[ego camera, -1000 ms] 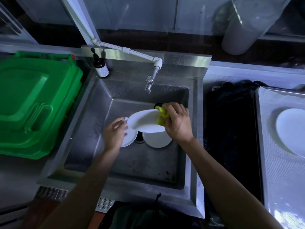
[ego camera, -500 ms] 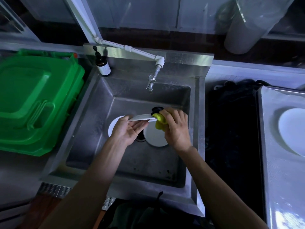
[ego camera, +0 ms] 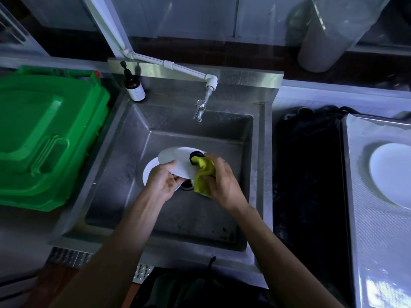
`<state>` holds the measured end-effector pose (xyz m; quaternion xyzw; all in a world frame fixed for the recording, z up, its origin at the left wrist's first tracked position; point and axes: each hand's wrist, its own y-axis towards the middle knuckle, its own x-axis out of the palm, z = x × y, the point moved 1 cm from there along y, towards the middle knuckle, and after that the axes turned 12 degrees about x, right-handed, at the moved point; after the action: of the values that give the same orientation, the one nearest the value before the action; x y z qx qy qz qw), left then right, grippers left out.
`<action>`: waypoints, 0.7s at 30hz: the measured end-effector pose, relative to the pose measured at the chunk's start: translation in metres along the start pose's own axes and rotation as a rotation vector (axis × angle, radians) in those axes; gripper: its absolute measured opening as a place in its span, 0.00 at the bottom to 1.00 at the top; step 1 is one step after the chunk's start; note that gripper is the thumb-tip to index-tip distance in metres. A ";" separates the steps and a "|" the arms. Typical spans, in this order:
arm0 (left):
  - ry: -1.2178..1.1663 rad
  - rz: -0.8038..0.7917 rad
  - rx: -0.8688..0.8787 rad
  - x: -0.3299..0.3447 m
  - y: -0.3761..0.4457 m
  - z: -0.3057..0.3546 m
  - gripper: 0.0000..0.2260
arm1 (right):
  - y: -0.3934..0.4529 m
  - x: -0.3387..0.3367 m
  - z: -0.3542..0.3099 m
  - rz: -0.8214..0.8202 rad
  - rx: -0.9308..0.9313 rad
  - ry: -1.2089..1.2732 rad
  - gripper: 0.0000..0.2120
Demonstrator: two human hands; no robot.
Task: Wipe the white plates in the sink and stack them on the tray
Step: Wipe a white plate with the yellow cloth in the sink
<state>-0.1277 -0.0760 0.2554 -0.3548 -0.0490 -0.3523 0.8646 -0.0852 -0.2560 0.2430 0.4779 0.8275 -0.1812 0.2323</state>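
Where the counter ends at the far left, a green plastic bin lid [ego camera: 42,138] lies flat beside the steel sink [ego camera: 124,138], and a brown pump bottle [ego camera: 134,87] stands upright on the sink's back left corner. A white pipe runs from there to a tap [ego camera: 200,108] hanging over the basin. Down in the basin a white plate on the sink floor [ego camera: 150,172] shows at the left, partly covered by the left hand [ego camera: 163,182], whose fingers and thumb pinch the near rim of a tilted white plate [ego camera: 178,161] held above the drain. The right hand [ego camera: 222,185] grips a bunched yellow cloth [ego camera: 203,176] — it is pressed against the held plate's right edge, just beside a small black object whose nature I cannot tell. Well apart to the right, past a dark gap, a metal tray [ego camera: 367,218] carries one white plate on the tray [ego camera: 391,174] — cut off by the frame's edge.
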 end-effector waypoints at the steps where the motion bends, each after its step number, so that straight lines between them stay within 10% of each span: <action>1: 0.007 -0.016 0.018 -0.001 -0.003 -0.002 0.13 | 0.000 0.003 -0.003 -0.014 0.022 0.038 0.25; 21: 0.039 -0.112 0.095 -0.009 -0.014 -0.003 0.17 | -0.013 0.034 -0.025 0.069 -0.020 -0.253 0.22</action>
<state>-0.1441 -0.0796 0.2576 -0.3030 -0.0688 -0.4044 0.8602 -0.1167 -0.2246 0.2459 0.4770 0.7766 -0.2238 0.3454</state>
